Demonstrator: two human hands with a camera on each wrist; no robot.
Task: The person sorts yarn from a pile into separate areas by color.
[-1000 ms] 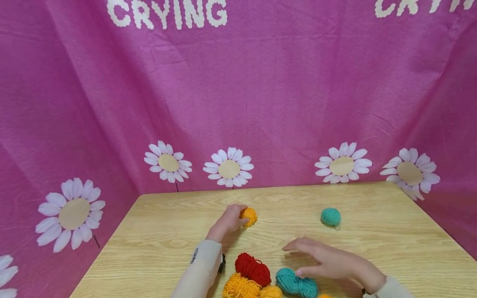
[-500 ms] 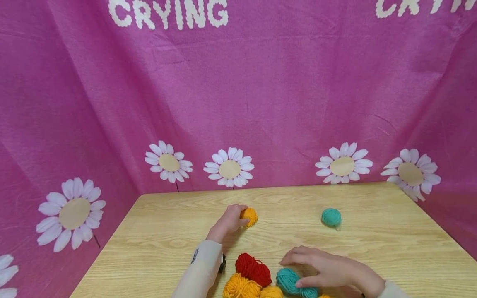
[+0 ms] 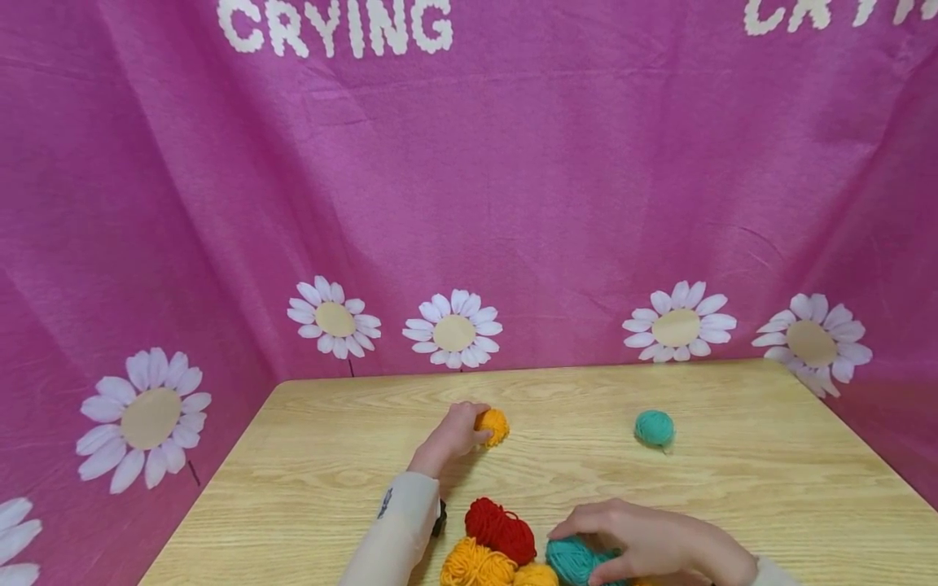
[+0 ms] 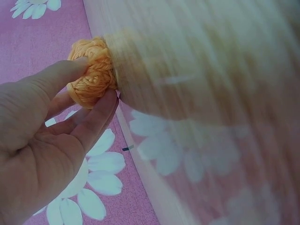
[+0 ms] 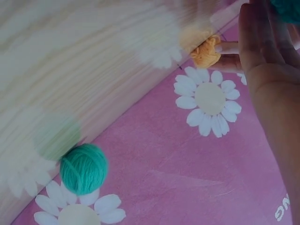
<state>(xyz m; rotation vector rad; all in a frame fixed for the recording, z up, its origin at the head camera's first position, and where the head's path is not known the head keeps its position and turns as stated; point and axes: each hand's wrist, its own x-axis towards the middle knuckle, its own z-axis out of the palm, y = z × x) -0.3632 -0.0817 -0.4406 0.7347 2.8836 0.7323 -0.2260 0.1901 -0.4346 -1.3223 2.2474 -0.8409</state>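
Observation:
My left hand [image 3: 452,435] holds a small yellow-orange ball of yarn [image 3: 495,427] on the table; the left wrist view has thumb and fingers on either side of this yarn [image 4: 92,70]. At the front, my right hand [image 3: 641,537] curves over a teal skein of yarn [image 3: 572,560], fingertips on its far side and thumb on the near side. Part of that skein is hidden beneath the hand. In the right wrist view only a bit of the teal skein [image 5: 287,10] shows, at the top corner.
A red skein [image 3: 501,531] lies left of the teal one, touching a yellow skein [image 3: 476,563]. Another yellow piece [image 3: 536,575] is cut off by the frame's bottom. Farther back right sits a teal ball [image 3: 655,428]. Pink flowered cloth [image 3: 542,203] hangs behind the wooden table [image 3: 330,456].
My right hand has come down and slightly toward me, its fingers closing around the teal skein. The left hand stays at the yellow-orange ball.

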